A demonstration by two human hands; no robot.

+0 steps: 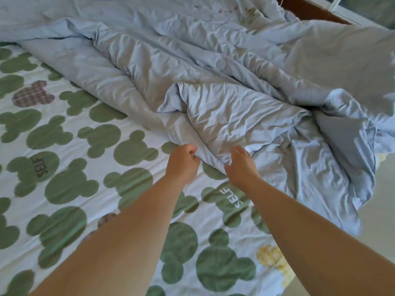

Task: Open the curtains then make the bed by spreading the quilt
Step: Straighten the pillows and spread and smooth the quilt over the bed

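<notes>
sheet point(64, 210): white with green shapes, on the near side of the bed | left hand point(181, 162): fingers curled, pinching the edge of the quilt point(213, 92) | right hand point(240, 166): just beside, fingers bent over the same edge, probably gripping it, tips hidden | quilt: pale blue, crumpled across the far side | bed frame point(310, 9): brown, behind
</notes>
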